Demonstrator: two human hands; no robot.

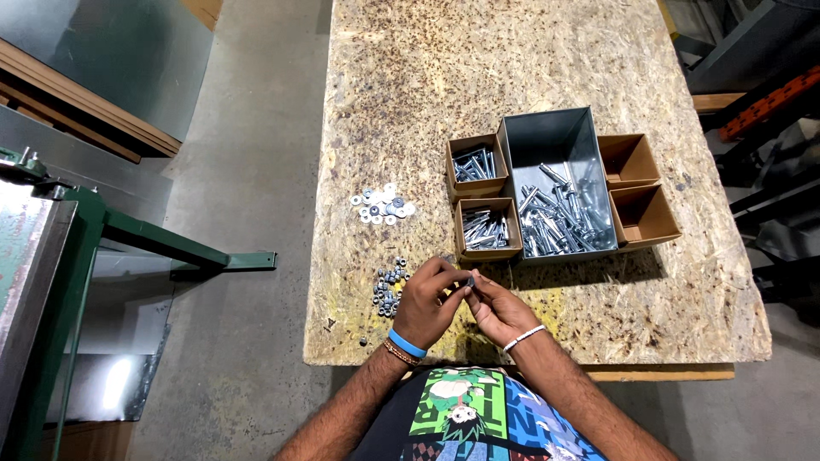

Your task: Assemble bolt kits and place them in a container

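Observation:
My left hand and my right hand meet over the near edge of a chipboard table. Between their fingertips they pinch a small dark piece of hardware; its exact kind is too small to tell. A heap of small dark nuts lies just left of my left hand. Farther back on the left is a scatter of silver washers. A grey metal bin full of silver bolts stands behind my hands.
Two small cardboard boxes holding bolts sit on the bin's left side, two empty ones on its right. A green metal machine frame stands left of the table on the concrete floor. Dark equipment fills the right side.

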